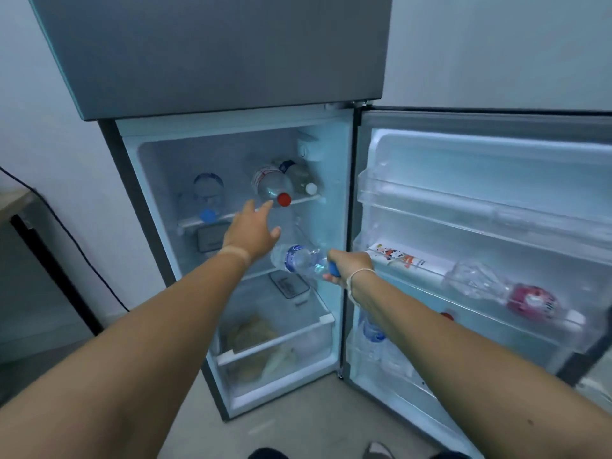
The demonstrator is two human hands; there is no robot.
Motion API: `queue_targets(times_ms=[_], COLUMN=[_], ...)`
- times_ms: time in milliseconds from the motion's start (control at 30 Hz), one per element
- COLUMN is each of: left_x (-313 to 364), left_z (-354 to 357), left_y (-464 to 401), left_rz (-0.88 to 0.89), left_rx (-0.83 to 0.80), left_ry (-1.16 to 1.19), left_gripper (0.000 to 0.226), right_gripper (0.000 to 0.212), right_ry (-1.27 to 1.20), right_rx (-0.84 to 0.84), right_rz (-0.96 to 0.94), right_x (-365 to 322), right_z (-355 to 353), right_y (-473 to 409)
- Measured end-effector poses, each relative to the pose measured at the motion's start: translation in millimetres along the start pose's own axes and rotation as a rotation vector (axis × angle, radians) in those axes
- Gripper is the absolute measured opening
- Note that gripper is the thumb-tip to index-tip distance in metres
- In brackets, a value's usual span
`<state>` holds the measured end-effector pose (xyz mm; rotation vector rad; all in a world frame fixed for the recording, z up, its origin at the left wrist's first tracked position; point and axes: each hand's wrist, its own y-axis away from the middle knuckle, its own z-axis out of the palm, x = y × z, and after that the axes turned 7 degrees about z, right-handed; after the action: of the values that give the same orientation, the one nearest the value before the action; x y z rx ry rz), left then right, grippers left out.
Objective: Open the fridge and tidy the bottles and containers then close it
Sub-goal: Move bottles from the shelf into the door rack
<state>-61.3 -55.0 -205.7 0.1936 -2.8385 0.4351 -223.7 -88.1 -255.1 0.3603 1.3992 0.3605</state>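
Note:
The grey fridge (218, 61) stands with its lower door (480, 154) swung wide to the right. My right hand (351, 265) is shut on the blue-capped neck of a clear water bottle (298, 258), held on its side in front of the middle shelf. My left hand (250, 228) is open, fingers stretched toward a red-capped bottle (271, 185) lying on the top shelf. Beside that one lies a white-capped bottle (303, 180). Another blue-capped bottle (208, 193) lies at the shelf's left.
A lidded container (288, 283) sits on the lower shelf and a dark-lidded one (210, 238) on the middle shelf. The crisper drawer (275, 342) holds bagged food. Door racks carry a carton (397, 256), a crumpled bottle (477, 279) and a blue-labelled bottle (372, 332). A desk (16, 203) stands at left.

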Motion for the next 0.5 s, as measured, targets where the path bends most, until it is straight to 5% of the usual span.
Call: queue_targets(times_ms=[500], left_x=[103], left_z=[70], left_y=[47], left_rz=[0.337], left_rx=[-0.225], left_ry=[0.006], left_gripper=[0.060], right_gripper=[0.030], right_ry=[0.252], right_rx=[0.309], right_rz=[0.057], right_x=[56], right_z=[-152], right_y=[42])
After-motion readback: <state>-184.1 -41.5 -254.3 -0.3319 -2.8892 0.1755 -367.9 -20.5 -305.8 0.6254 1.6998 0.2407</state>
